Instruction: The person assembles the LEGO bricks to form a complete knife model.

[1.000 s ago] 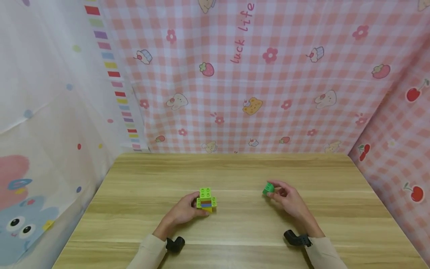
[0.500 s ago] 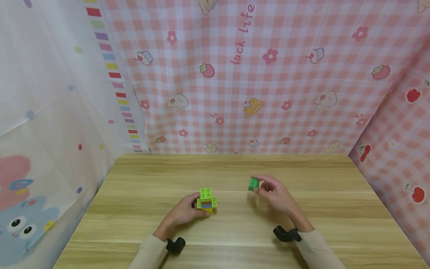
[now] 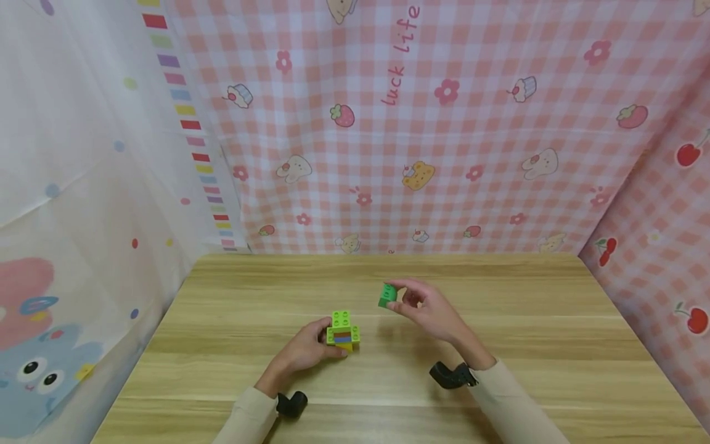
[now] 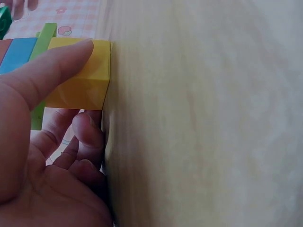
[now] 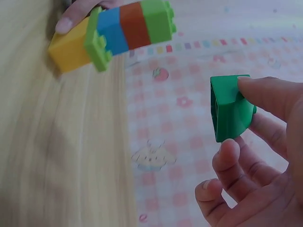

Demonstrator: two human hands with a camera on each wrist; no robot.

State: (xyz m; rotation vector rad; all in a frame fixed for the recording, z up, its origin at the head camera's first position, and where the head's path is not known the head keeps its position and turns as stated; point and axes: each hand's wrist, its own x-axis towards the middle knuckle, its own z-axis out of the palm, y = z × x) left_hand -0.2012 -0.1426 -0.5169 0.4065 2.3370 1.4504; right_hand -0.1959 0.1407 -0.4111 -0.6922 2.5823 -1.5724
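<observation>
A stack of toy building bricks (image 3: 342, 337) stands upright on the table, with a yellow brick (image 4: 80, 92) at its foot. Above the yellow come a wider lime plate (image 5: 97, 45), a blue brick (image 5: 112, 32), a brown-red brick (image 5: 134, 26) and a lime brick (image 5: 156, 20) on top. My left hand (image 3: 307, 348) grips the stack low down, its thumb lying across the yellow brick. Raised over the table, up and to the right of the stack, my right hand (image 3: 429, 306) pinches a green brick (image 5: 232, 106) with a curved side between thumb and fingers. Its hollow underside faces left in the right wrist view.
The wooden table (image 3: 249, 290) reaches back to a pink checked curtain (image 3: 388, 142). White cloth (image 3: 105, 203) hangs at the left, and another checked cloth (image 3: 660, 246) at the right. Each wrist wears a black camera mount (image 3: 450, 375).
My right hand has moved left and farther back with the green brick, closer to the stack. The left hand and the stack have stayed in place.
</observation>
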